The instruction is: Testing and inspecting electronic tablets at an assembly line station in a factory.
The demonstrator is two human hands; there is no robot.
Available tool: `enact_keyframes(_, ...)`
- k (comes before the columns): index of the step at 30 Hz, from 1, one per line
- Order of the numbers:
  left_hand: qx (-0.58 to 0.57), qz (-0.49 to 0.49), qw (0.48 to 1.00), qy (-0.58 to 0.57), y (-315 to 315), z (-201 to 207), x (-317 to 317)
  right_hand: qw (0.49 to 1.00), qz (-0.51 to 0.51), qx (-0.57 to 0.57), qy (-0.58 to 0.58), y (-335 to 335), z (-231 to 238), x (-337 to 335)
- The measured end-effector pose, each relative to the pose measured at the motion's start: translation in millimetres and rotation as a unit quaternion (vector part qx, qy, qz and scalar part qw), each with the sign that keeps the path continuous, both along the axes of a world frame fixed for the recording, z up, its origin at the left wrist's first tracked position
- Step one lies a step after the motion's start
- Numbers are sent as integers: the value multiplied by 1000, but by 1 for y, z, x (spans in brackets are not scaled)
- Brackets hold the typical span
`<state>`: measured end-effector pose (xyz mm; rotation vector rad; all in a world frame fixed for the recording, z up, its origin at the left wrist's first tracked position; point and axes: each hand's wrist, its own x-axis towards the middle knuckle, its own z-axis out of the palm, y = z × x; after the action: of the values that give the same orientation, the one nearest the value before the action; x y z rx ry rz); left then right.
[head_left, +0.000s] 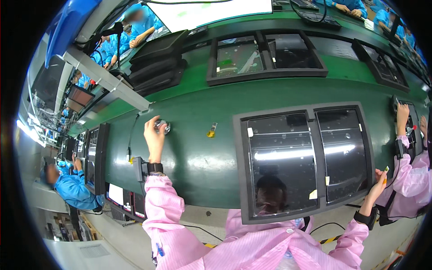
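My left hand (154,137) is raised over the green bench, its fingers closed around a small, round, shiny clear-and-dark thing (167,128) whose kind I cannot make out. On the right, my right hand (377,186) is beside the right edge of a black foam tray (238,180). Between its fingertips is a small pale strip with a greenish mark (386,169). Two dark glossy panels lie in the tray, the left panel (281,157) and the right panel (344,157), with white tabs at their edges. The tray's near edge overhangs the bench's front.
A small metallic piece with yellow tape (211,130) lies mid-bench. A thin black cable (130,135) runs along the left. Behind stands another foam tray (267,78) with panels, beside stacked black trays (155,67). A co-worker's pink sleeve (411,175) is close on the right.
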<state>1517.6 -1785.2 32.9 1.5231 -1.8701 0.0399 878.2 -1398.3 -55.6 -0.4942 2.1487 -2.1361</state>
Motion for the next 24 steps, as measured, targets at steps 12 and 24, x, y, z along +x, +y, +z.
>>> enact_keyframes(12,-67,86,990,-89,-26,-16,63,999,-5,-21,24,4,-2,5)
enact_keyframes(24,41,-5,999,28,-46,1,40,999,-12,-24,30,8,-9,-5)
